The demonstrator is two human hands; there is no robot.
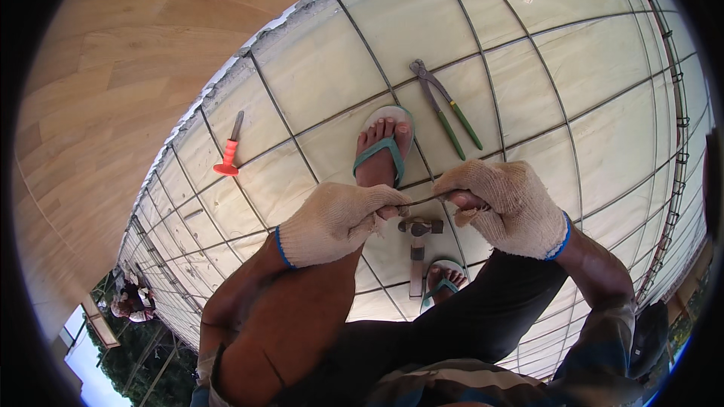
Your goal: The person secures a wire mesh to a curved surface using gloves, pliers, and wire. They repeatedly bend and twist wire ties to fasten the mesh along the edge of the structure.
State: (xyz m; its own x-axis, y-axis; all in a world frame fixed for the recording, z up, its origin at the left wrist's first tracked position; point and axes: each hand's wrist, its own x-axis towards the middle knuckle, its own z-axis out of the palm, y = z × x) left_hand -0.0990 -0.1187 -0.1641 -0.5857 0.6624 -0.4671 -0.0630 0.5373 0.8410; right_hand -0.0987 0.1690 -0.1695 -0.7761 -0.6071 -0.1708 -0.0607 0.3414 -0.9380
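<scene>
My left hand (335,222) and my right hand (505,211), both in cream knit gloves with blue cuffs, are closed on a thin dark wire (427,200) stretched between them. Below the wire a hammer (417,256) lies between my sandalled feet. Ahead, pincers with green handles (449,111) rest open on the steel mesh and pale sheeting. A chisel with an orange guarded grip (230,149) lies to the left.
A grid of steel bars (566,119) over pale sheeting (618,53) surrounds me. A wooden board surface (128,22) borders its rough left edge. Another person (134,301) is low at the far left, near greenery.
</scene>
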